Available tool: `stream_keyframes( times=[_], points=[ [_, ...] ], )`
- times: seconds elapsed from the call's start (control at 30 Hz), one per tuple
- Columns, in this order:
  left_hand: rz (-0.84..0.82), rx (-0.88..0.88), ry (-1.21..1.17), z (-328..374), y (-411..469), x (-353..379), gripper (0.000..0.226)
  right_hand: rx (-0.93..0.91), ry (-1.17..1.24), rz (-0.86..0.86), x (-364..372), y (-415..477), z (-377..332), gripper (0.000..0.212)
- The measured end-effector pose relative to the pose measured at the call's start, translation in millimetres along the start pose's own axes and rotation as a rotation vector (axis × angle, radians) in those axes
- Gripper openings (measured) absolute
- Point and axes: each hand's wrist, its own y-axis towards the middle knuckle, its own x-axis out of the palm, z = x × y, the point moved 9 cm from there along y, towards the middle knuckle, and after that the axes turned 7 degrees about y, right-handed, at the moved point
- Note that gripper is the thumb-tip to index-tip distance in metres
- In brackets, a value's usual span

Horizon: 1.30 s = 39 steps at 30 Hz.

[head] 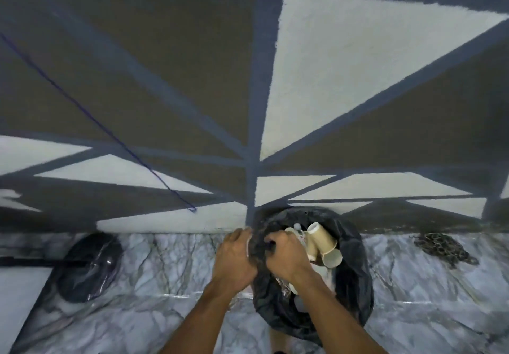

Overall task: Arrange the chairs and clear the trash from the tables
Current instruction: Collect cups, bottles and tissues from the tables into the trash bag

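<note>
A bin lined with a black trash bag (355, 279) stands on the marble floor against the wall. Inside it lie several tan paper cups (322, 246) and some white and clear plastic scraps. My left hand (234, 260) grips the bag's left rim, with a bit of white material under its fingers. My right hand (283, 254) is closed on a bunched fold of the black bag just beside it, over the bin's left side. Both forearms reach in from the bottom of the view.
A wall painted with grey, white and blue triangles (344, 64) rises right behind the bin. A black round base with a pole (88, 267) lies on the floor at left. A heap of chain (443, 247) rests at right by the wall.
</note>
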Motion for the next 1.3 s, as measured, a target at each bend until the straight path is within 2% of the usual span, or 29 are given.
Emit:
stream_keyframes(
  times=[0.1,0.3,0.37,0.47,0.57,0.7,0.77,0.97,1.07,1.1,1.23,1.3],
  points=[
    [0.080,-0.111,0.039,-54,-31,-47,0.061,-0.125,-0.070,-0.083,38,-3,-60,0.026],
    [0.328,-0.354,0.039,-160,-149,-147,0.054,-0.444,-0.191,-0.276,149,-56,-202,0.037],
    [0.422,-0.429,0.014,-189,-204,-175,0.052,-0.533,-0.218,-0.343,191,-91,-245,0.041],
    [0.574,-0.554,-0.014,-233,-297,-203,0.047,-0.689,-0.236,-0.456,250,-163,-304,0.036],
    [0.676,-0.676,-0.029,-271,-394,-212,0.056,-0.804,-0.233,-0.543,304,-243,-340,0.027],
    [0.802,-0.833,-0.037,-304,-527,-215,0.039,-0.944,-0.242,-0.719,387,-351,-357,0.023],
    [0.823,-0.948,-0.057,-319,-591,-206,0.041,-1.012,-0.250,-0.811,424,-406,-362,0.015],
    [0.940,-1.262,-0.138,-351,-765,-155,0.053,-1.203,-0.372,-1.070,518,-555,-363,0.041],
    [0.963,-1.436,-0.141,-359,-835,-125,0.026,-1.284,-0.432,-1.224,561,-622,-354,0.032],
    [0.967,-1.490,-0.157,-362,-856,-114,0.023,-1.292,-0.451,-1.273,572,-643,-350,0.028],
    [1.007,-1.678,-0.210,-375,-928,-76,0.031,-1.283,-0.520,-1.478,630,-705,-326,0.030],
    [0.997,-1.764,-0.270,-387,-954,-55,0.038,-1.307,-0.586,-1.550,670,-724,-312,0.039]
  ],
)
